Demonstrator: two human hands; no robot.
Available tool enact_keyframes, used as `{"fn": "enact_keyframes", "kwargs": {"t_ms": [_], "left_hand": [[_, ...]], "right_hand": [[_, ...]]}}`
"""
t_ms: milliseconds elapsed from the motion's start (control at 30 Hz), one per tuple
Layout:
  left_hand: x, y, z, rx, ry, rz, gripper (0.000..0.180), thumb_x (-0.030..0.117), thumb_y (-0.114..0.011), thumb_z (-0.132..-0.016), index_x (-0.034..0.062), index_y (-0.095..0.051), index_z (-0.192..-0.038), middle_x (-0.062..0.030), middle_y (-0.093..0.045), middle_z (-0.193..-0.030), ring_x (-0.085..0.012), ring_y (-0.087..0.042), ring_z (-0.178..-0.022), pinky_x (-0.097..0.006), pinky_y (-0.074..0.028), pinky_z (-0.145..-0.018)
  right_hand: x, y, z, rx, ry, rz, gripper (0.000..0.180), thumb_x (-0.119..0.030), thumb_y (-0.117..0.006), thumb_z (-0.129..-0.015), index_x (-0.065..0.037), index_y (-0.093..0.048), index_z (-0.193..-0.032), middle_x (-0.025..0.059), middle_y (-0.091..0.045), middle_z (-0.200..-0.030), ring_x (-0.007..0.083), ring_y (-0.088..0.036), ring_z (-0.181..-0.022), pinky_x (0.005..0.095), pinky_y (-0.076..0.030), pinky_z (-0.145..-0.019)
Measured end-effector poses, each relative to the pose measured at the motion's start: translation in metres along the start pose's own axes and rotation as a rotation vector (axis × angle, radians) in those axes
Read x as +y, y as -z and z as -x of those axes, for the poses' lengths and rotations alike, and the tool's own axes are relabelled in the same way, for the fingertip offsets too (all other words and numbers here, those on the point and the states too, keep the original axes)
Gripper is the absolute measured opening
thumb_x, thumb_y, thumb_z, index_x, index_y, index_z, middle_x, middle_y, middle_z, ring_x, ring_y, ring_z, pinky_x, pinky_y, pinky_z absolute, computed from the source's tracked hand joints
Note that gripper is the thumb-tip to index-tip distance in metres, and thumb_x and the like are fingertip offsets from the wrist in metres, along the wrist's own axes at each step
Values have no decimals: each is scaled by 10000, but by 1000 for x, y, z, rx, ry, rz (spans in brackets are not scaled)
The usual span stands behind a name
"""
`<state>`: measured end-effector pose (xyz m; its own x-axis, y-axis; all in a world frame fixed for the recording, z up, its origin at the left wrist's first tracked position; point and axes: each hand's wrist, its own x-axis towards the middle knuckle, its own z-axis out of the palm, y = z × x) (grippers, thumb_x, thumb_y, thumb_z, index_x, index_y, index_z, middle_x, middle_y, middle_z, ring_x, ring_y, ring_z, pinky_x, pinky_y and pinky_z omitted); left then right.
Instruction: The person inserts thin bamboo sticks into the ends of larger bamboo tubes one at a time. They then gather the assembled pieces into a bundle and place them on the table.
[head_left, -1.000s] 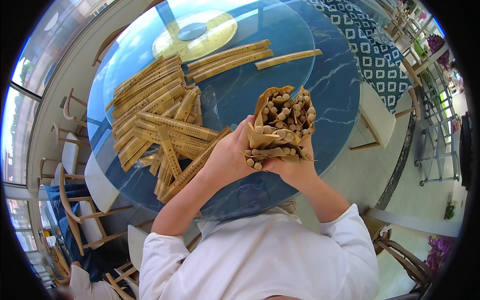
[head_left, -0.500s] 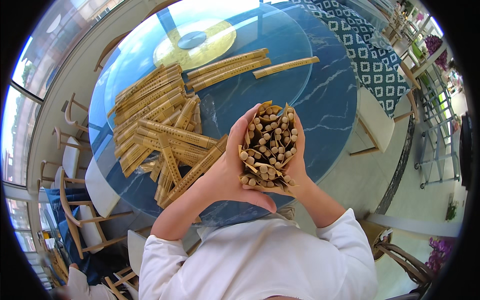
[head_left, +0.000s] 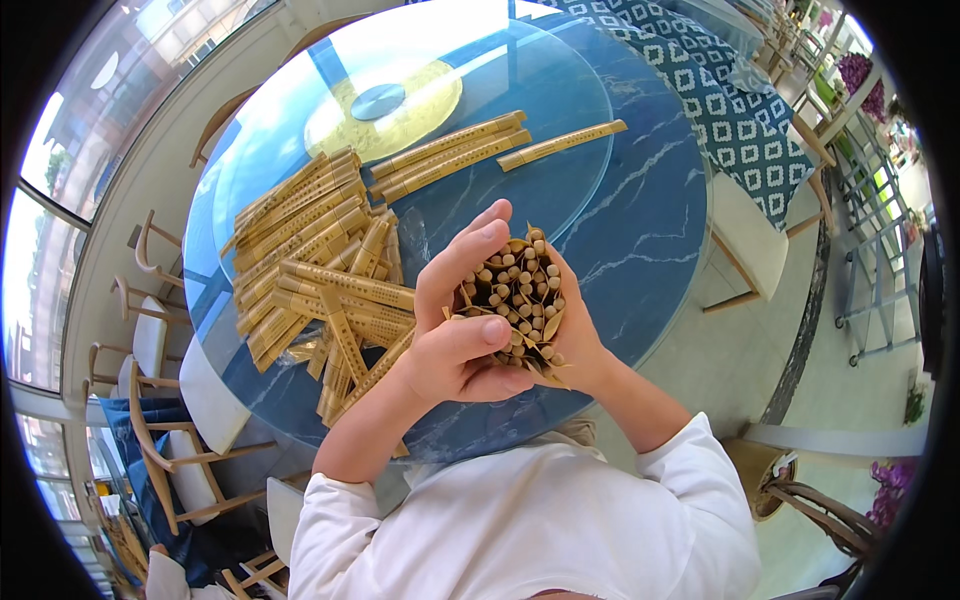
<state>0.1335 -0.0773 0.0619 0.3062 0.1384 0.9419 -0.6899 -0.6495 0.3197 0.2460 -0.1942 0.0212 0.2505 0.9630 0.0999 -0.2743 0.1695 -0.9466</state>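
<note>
Above the table's near edge, my two hands hold an upright bundle of chopsticks in brown paper sleeves (head_left: pixel 515 290), with the round wooden ends facing up. My left hand (head_left: pixel 452 325) presses on the bundle's left side, its thumb lying across the near part and its fingers reaching up beside it. From the right, my right hand (head_left: pixel 577 335) cups the bundle; most of its fingers are hidden behind it. To the left lies a loose heap of sleeved chopsticks (head_left: pixel 310 240), some crossing others.
The round blue table (head_left: pixel 650 235) carries a glass turntable with a yellow centre (head_left: pixel 435 95). Several sleeved packs (head_left: pixel 455 155) and a single one (head_left: pixel 562 145) lie farther back. Chairs (head_left: pixel 215 390) stand left, and a patterned cloth (head_left: pixel 700 100) hangs at the right.
The bundle has shifted slightly left and lower between my hands. My left thumb has swung up from below across the bundle's near side, and the left fingers have spread upward.
</note>
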Motion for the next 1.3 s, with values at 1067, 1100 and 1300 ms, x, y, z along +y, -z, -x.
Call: {"fn": "enact_keyframes", "kwargs": {"t_ms": [1067,1100,1300], "left_hand": [[-1,-19,63,-5,639,54,1455,275,-1026,-685,200,15,-1698,-267,-458,-1538,-414,-562,-1376,-507,-514,-1089],[1,-23,62,2,689,31,1408,290,-1014,-702,157,-25,-1695,-245,-520,-1490,-377,-600,-1340,-492,-521,-1079],[12,-23,43,258,1174,521,1352,330,-1055,-623,35,-227,-1651,-174,-486,-1550,-256,-530,-1414,-426,-437,-1176]], "right_hand": [[59,36,7,-21,-3,-15,1091,-192,-949,-759,-12,-276,-1597,143,-516,-1531,246,-552,-1381,382,-449,-1149],[61,33,5,-3,-38,-86,1025,-186,-934,-774,-12,-309,-1568,138,-530,-1507,241,-566,-1358,378,-464,-1132],[47,23,18,22,6,-115,900,-63,-903,-772,-10,-364,-1491,135,-566,-1448,217,-603,-1300,363,-523,-1076]]}}
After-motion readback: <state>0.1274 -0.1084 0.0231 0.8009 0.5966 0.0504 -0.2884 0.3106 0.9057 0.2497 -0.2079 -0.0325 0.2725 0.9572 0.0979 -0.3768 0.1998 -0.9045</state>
